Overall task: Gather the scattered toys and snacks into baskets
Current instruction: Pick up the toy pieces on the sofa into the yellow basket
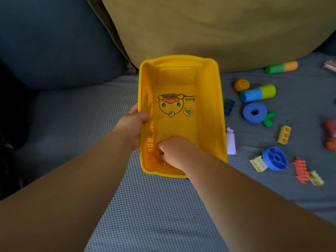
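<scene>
The left hand (133,124) grips the yellow basket (209,115) by its left wall, thumb inside. The right hand (172,151) is curled in its near-left corner; whether it holds anything is hidden. The basket runs near-to-far. A lilac bottle (231,142) and the other toys lie to its right, nearer the right hand.

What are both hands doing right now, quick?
Left hand: grips the left rim of the yellow basket.
Right hand: curled inside the basket; holding anything, cannot tell.

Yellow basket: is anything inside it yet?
The yellow basket shows no toys on its floor, only a printed duck picture. The right hand reaches into its near corner, fingers curled, hiding anything beneath it. The left hand grips the left rim.
</scene>
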Action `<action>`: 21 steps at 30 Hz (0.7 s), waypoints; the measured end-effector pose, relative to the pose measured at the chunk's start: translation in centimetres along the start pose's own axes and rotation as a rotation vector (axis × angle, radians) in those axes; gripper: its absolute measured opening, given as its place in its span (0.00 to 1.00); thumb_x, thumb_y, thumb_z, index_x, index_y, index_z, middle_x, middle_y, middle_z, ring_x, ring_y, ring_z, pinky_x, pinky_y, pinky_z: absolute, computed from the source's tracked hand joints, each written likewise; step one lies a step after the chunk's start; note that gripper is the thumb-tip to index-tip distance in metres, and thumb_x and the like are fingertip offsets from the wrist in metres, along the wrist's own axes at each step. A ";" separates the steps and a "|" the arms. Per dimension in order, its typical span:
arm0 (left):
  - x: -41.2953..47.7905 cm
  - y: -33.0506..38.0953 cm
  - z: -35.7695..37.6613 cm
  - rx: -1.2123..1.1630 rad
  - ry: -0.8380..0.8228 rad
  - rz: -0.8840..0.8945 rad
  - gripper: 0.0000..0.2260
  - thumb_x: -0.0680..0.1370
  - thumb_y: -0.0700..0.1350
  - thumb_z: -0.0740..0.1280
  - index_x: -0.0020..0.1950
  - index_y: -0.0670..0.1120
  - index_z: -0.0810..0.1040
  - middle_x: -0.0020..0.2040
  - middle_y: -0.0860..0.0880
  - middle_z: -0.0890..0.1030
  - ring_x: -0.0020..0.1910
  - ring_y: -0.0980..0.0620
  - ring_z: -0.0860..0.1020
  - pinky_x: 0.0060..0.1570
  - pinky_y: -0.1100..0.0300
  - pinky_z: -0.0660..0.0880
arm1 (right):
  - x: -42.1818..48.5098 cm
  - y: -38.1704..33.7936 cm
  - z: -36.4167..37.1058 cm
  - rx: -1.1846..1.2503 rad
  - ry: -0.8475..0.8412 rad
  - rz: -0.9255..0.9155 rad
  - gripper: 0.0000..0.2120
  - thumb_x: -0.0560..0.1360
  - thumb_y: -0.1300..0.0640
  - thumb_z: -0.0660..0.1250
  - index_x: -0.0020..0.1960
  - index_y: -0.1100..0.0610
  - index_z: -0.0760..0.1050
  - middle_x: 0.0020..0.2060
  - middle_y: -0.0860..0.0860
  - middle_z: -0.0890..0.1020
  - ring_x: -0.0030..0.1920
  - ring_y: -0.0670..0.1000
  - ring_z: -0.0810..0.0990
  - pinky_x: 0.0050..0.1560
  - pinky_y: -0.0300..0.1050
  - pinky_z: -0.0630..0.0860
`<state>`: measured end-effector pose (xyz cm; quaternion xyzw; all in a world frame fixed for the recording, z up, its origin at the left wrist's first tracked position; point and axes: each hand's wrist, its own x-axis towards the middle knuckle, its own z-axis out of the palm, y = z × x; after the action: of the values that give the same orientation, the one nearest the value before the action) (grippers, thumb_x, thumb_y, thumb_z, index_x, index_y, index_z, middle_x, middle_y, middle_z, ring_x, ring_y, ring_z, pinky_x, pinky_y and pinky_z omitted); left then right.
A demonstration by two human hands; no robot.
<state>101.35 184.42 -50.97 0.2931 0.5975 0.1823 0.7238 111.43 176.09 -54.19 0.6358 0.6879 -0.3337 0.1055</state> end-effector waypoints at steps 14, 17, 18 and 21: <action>-0.5 0.1 0.0 0.026 0.002 0.044 0.21 0.77 0.33 0.60 0.59 0.57 0.77 0.50 0.46 0.85 0.47 0.41 0.83 0.37 0.46 0.81 | -1.5 1.9 -0.3 0.118 -0.120 0.126 0.16 0.80 0.58 0.61 0.67 0.53 0.72 0.55 0.53 0.78 0.54 0.53 0.77 0.51 0.44 0.74; -0.3 0.1 -1.1 0.049 0.007 0.047 0.21 0.76 0.33 0.60 0.59 0.58 0.77 0.52 0.45 0.84 0.48 0.40 0.83 0.39 0.45 0.81 | -2.6 3.1 -2.0 0.297 0.210 0.166 0.15 0.81 0.57 0.58 0.67 0.52 0.71 0.56 0.53 0.79 0.51 0.51 0.79 0.50 0.44 0.76; -0.2 0.1 -1.6 0.051 0.013 0.047 0.21 0.76 0.33 0.60 0.58 0.58 0.77 0.51 0.46 0.84 0.49 0.41 0.83 0.39 0.45 0.81 | -3.0 3.9 -2.9 0.380 0.399 0.185 0.14 0.81 0.56 0.58 0.65 0.51 0.73 0.53 0.51 0.81 0.47 0.50 0.80 0.47 0.44 0.77; -0.1 0.2 -3.1 0.062 0.025 0.055 0.19 0.77 0.34 0.60 0.55 0.58 0.77 0.52 0.46 0.84 0.51 0.41 0.82 0.42 0.45 0.80 | -4.1 7.1 -4.9 0.744 0.876 0.274 0.09 0.79 0.55 0.60 0.57 0.50 0.76 0.46 0.49 0.82 0.44 0.50 0.81 0.45 0.51 0.79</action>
<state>98.32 185.10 -51.11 0.3294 0.6034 0.1874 0.7016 120.23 175.48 -50.53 0.7918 0.4158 -0.2422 -0.3762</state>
